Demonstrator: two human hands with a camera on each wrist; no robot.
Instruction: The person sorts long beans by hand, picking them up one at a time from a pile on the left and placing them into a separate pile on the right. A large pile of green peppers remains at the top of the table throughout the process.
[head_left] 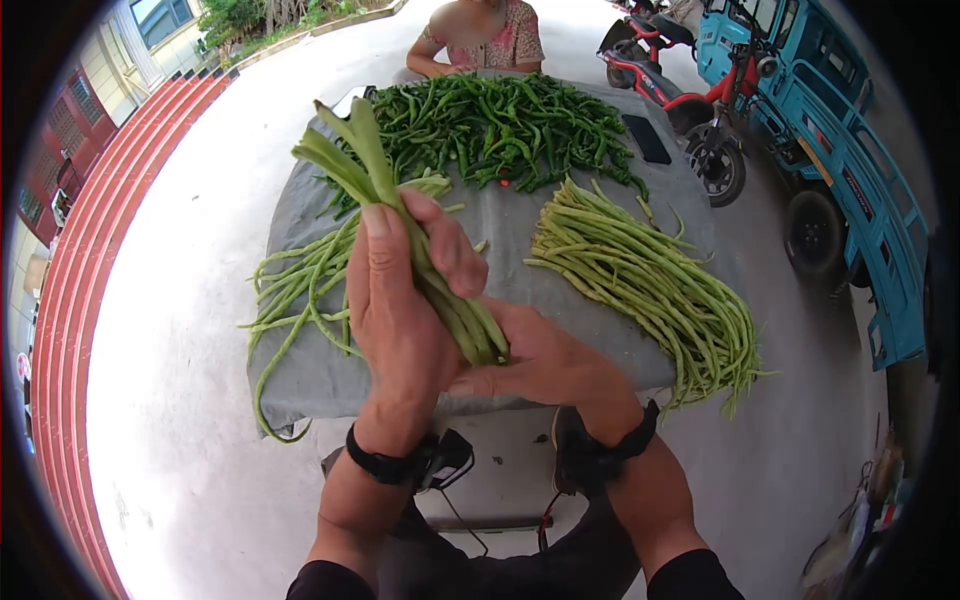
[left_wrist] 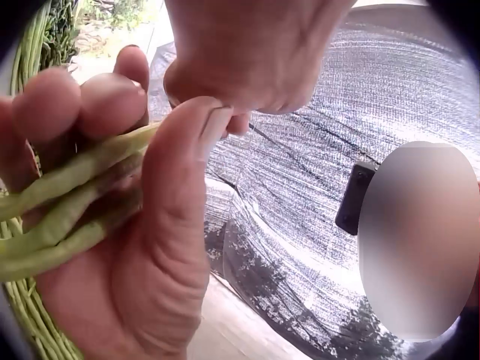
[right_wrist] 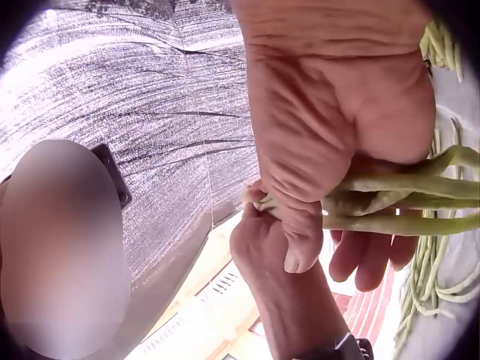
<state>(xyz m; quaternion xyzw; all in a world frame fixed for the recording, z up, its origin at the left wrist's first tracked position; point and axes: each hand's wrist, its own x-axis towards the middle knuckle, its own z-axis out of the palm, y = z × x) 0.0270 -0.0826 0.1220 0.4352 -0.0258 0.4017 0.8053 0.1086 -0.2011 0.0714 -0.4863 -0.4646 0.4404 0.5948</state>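
Observation:
A bunch of pale green long beans point(head_left: 368, 150) is held up over the near part of the cloth-covered table point(head_left: 500, 235). My left hand point(head_left: 395, 315) grips it, thumb along the left side and fingertips on the right. At the bunch's lower end is my right hand point(head_left: 560, 365), its fingers partly hidden behind the beans. In the right wrist view, the beans point(right_wrist: 420, 204) run between the right hand's point(right_wrist: 337, 112) thumb and fingers. Bean ends show at the left hand's point(right_wrist: 274, 259) fingertips. The left wrist view has beans point(left_wrist: 75, 184) lying across the right hand point(left_wrist: 161, 255).
Green chilli peppers point(head_left: 490, 125) are heaped at the back. A long bean pile point(head_left: 650, 285) lies right and a looser one point(head_left: 300, 285) left. A phone point(head_left: 647, 139) rests back right. Another person point(head_left: 485, 40) sits behind the table; a blue three-wheeler point(head_left: 850, 170) stands right.

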